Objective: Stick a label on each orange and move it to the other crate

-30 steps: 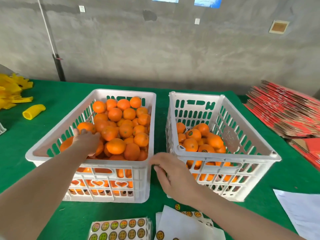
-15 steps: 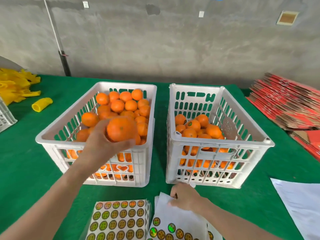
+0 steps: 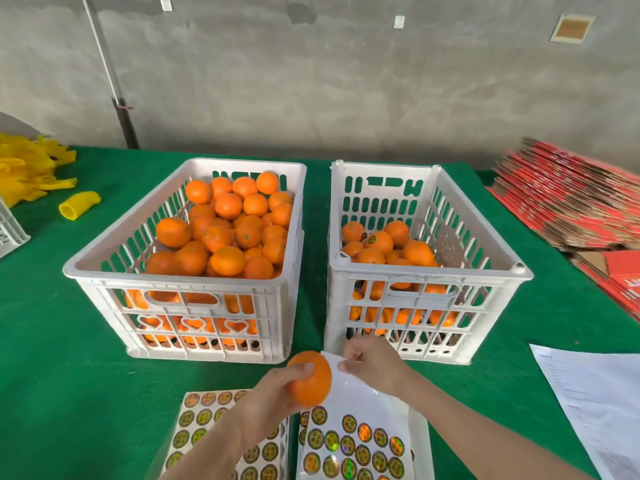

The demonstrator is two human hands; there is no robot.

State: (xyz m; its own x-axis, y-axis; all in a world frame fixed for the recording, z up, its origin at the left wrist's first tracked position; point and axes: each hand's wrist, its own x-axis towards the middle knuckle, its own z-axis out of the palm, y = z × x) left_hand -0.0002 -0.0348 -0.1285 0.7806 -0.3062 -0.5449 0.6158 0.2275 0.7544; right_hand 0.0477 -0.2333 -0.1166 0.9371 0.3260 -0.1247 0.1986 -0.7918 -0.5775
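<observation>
Holds one orange (image 3: 310, 379) in the left grip (image 3: 265, 401), fingers and thumb curled round it, low over the near part of the tabletop (image 3: 69, 341), in front of the gap between the two crates and just above the label sheets. Half a second back had this orange raised over the front of the left crate (image 3: 173, 282); now has it lower and nearer, clear of the crate.

Pinches the far corner of the right label sheet (image 3: 367, 400) in the right grip (image 3: 374, 365), thumb and forefinger closed on the paper, corner lifted. Reaches a little farther forward than before, close beside the orange. Cannot tell whether a label has come off.

Left label sheet (image 3: 204, 420) flat, partly under the left forearm. Left crate heaped with bare oranges (image 3: 225, 230). Fewer in the right crate (image 3: 426, 271), with a labelled orange (image 3: 379, 243) on top.

Unchanged at the sides: yellow netting (image 3: 24, 171), red cardboard stack (image 3: 571, 202), printed paper (image 3: 588, 393).
</observation>
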